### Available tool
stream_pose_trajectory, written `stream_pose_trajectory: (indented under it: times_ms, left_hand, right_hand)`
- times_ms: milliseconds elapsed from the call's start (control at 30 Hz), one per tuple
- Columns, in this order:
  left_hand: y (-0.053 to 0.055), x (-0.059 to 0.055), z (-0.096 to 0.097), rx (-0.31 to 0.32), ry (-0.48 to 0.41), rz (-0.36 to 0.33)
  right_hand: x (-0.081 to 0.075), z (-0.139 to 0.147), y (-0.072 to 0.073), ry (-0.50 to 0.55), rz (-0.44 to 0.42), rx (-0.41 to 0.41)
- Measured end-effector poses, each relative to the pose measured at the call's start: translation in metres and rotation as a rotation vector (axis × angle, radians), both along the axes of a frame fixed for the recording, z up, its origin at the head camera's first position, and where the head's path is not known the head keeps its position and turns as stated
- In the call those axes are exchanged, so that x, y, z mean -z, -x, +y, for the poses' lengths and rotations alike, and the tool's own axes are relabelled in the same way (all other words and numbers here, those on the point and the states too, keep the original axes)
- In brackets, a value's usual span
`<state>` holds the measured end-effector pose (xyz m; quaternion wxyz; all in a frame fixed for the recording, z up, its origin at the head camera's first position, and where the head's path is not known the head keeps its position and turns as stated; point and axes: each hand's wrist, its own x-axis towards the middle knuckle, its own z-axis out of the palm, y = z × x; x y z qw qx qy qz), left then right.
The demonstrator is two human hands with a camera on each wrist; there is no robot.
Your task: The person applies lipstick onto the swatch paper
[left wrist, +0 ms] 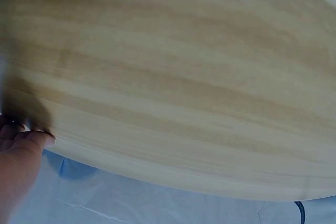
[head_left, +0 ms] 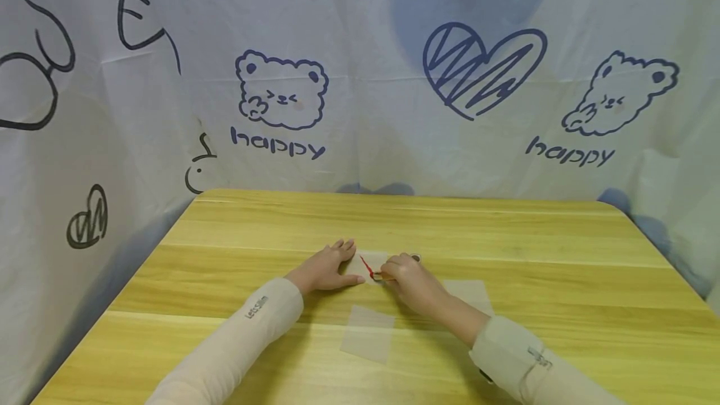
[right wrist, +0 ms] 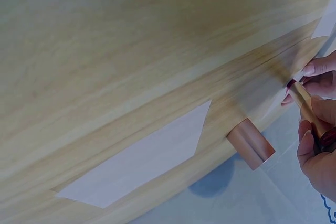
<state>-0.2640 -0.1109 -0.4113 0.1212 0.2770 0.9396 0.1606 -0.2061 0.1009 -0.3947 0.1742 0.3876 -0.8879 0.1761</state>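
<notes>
My right hand (head_left: 409, 279) pinches a gold-tubed lipstick (right wrist: 301, 97) with a dark red tip. That tip meets a thin white sheet of paper (head_left: 378, 257) between my hands, at the lower end of a red streak (head_left: 365, 264). Fingers spread, my left hand (head_left: 330, 269) presses the sheet's left side; its thumb reaches along the near edge. Just beyond the right hand stands a copper-coloured cap (right wrist: 251, 144), mostly hidden in the head view. The left wrist view catches only part of the left hand (left wrist: 23, 148) at its border.
A second white sheet (head_left: 368, 334) lies nearer on the wooden table (head_left: 225, 292). Another sheet (head_left: 468, 294) sits to the right, partly behind the right forearm. A white cloth with drawings (head_left: 360, 105) hangs behind the table's far edge and along the left side.
</notes>
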Motion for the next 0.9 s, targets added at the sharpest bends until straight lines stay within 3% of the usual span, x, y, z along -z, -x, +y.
stream_pose_trajectory:
  times_ms: [900]
  left_hand:
    - [-0.0028, -0.0009, -0.0009, -0.004, 0.005, -0.004]
  right_hand:
    - [-0.0035, 0.0061, -0.0083, 0.026, -0.017, -0.023]
